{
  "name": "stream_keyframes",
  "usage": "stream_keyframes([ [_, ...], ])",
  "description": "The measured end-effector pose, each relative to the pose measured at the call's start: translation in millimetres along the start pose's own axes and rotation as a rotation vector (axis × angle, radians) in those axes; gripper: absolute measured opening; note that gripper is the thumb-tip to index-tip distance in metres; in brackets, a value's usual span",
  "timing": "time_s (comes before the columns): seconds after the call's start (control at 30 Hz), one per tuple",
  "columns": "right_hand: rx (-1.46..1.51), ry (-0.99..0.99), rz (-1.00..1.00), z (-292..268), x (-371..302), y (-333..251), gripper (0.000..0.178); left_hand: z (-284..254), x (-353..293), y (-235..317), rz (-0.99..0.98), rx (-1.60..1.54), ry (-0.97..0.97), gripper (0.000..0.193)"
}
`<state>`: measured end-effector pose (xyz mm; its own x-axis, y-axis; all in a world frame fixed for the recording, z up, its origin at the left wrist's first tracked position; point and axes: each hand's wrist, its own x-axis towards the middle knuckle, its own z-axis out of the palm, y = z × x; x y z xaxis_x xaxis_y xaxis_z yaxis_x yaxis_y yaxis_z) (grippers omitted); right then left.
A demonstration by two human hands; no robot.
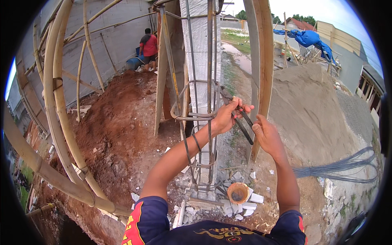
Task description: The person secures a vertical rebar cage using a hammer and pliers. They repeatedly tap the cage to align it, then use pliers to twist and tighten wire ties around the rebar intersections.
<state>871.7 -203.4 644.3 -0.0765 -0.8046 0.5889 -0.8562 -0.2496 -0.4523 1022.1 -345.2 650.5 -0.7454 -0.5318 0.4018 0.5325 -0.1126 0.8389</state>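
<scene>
Head view: dark pliers [243, 131] sit just to the right of the rebar cage [210, 61], their head near its upright bars and their 2 long handles slanting down and right. The left hand [229, 115] is closed around them, thumb and fingers curled near the upper handles. The right hand [267, 134] is half curled beside the lower handle ends; I cannot tell whether it pinches anything. The tool looks like steel, so probably stiff, fairly heavy for its length and hard to damage (dusty or sweaty palms could let it slip). The best hold should be low on both handles, where leverage is greatest, clear of the pivot. The cage's bent stirrup [192, 118] looks rigid, with little give
</scene>
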Motion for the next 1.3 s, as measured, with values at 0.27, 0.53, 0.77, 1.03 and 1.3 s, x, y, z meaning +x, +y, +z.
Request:
stream_keyframes([
  [0.27, -0.298, 0.379, 0.049, 79.4, -14.8, -14.6, 0.055, -2.7, -2.2, -2.3, 0.003, -0.045, -0.002, 0.031],
  [0.53, 0.885, -0.403, 0.251, 42.3, 10.3, 34.5, 0.055, -14.4, -3.2, -3.7, 0.054, 0.027, 0.033, 0.042],
  [0.77, 1.071, -0.723, 0.501, 7.8, 19.9, 36.6, 0.071, -5.2, -1.2, 1.0, 0.000, -0.189, -0.139, 0.032],
  [1.03, -0.351, 0.313, -0.037, 36.2, -22.7, -27.7, 0.067, 1.9, 0.0, -2.5, 0.027, -0.229, -0.082, 0.030],
  [1.3, 0.307, -0.123, 0.051, 24.7, 3.2, 27.5, 0.058, -8.4, -3.4, -1.1, 0.080, -0.003, -0.106, 0.043],
])
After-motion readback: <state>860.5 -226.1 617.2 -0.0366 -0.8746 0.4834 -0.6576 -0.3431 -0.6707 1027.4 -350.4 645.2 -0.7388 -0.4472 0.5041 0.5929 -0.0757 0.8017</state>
